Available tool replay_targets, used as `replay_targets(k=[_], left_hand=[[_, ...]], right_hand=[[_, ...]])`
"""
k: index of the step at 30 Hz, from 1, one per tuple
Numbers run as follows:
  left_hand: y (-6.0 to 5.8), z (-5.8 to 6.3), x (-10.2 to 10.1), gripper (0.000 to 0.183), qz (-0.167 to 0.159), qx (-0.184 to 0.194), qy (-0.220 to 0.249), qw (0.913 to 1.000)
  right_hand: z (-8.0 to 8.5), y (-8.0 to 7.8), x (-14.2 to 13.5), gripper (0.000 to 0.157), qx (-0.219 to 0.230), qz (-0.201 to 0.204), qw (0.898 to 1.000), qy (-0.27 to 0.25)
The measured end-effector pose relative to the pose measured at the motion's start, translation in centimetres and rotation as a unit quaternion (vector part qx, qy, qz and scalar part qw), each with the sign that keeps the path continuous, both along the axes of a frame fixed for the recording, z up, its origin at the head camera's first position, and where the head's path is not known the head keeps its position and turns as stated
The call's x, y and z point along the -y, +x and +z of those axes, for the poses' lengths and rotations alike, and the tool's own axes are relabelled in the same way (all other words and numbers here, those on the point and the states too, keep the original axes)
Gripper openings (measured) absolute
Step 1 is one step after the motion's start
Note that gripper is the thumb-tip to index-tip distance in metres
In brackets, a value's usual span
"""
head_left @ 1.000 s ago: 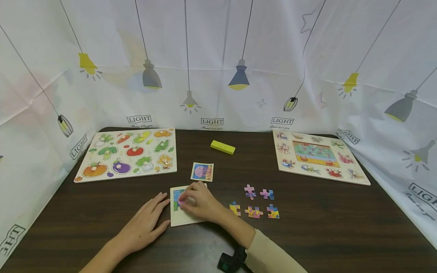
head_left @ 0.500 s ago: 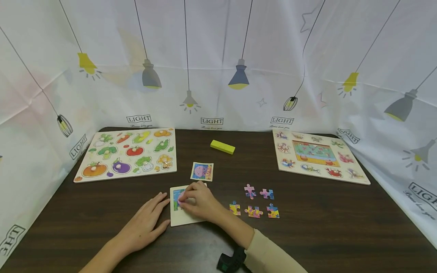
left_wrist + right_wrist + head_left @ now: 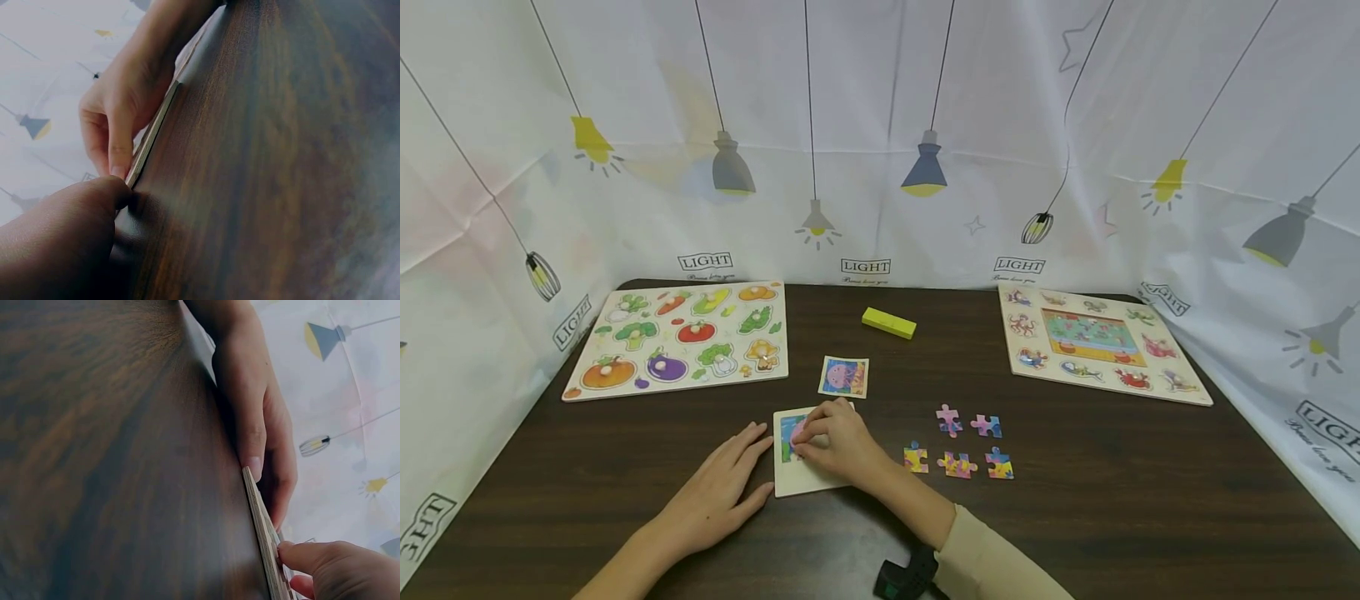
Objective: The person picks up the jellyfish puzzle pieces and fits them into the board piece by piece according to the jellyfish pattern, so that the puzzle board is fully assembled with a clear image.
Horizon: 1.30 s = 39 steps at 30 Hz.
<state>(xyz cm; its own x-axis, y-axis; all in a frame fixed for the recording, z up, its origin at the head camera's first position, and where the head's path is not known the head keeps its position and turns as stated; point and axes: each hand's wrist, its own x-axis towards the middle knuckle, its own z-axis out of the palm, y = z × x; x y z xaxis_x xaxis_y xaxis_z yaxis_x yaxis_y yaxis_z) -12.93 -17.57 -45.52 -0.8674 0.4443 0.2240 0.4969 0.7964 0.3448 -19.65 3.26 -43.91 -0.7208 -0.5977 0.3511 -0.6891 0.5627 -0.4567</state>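
Observation:
A small pale jigsaw board (image 3: 801, 483) lies on the table, with blue and green picture showing in its upper left. My right hand (image 3: 842, 446) reaches over it, thumb and index finger pinching a pink puzzle piece (image 3: 797, 432) against the picture area; the fingers hide much of the board. My left hand (image 3: 718, 487) lies on the table with fingers extended, fingertips and thumb at the board's left edge. In the left wrist view, the left thumb (image 3: 94, 200) touches the board's edge (image 3: 153, 137). The right wrist view shows the right hand (image 3: 344, 569) low over the board.
Several loose puzzle pieces (image 3: 957, 465) lie right of the board. Behind it sit a picture card (image 3: 844, 377) and a yellow block (image 3: 889, 322). A vegetable puzzle board (image 3: 715, 367) stands back left, a sea-animal puzzle board (image 3: 1030, 342) back right. A printed curtain (image 3: 865, 208) encloses the table.
Very little differs. The right forearm and its sleeve have shifted slightly left, with the fingertips still at the pink piece. The left hand keeps its place beside the board.

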Motion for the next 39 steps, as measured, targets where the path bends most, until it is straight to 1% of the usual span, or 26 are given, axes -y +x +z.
replay_targets(k=[6, 10, 17, 24, 30, 35, 39], left_hand=[[0.0, 0.1, 0.0, 0.055, 0.000, 0.002, 0.000, 1.0000], [0.0, 0.0, -0.1, 0.055, -0.001, -0.007, 0.003, 1.0000], [0.0, -0.2, -0.1, 0.054, -0.001, -0.014, 0.004, 0.9999], [0.0, -0.1, -0.1, 0.056, 0.002, -0.010, 0.005, 0.9999], [-0.1, 0.1, -0.1, 0.062, 0.007, 0.001, 0.008, 0.9999], [-0.1, 0.0, -0.1, 0.060, 0.007, 0.007, 0.002, 0.9999], [0.0, -0.1, -0.1, 0.057, 0.002, 0.007, -0.005, 1.0000]], right_hand=[[-0.1, 0.0, 0.0, 0.006, -0.001, 0.004, 1.000, 0.004], [0.1, -0.1, -0.2, 0.007, -0.006, 0.014, 1.000, 0.010], [1.0, -0.3, -0.6, 0.013, -0.017, 0.042, 0.998, 0.053], [2.4, -0.1, -1.5, 0.024, -0.012, 0.051, 0.998, 0.047], [3.4, -0.1, -2.5, 0.027, -0.033, 0.055, 0.996, 0.063], [4.1, -0.1, -3.6, 0.027, -0.036, 0.053, 0.997, 0.049], [4.4, -0.2, -4.9, 0.026, -0.036, 0.041, 0.998, 0.042]])
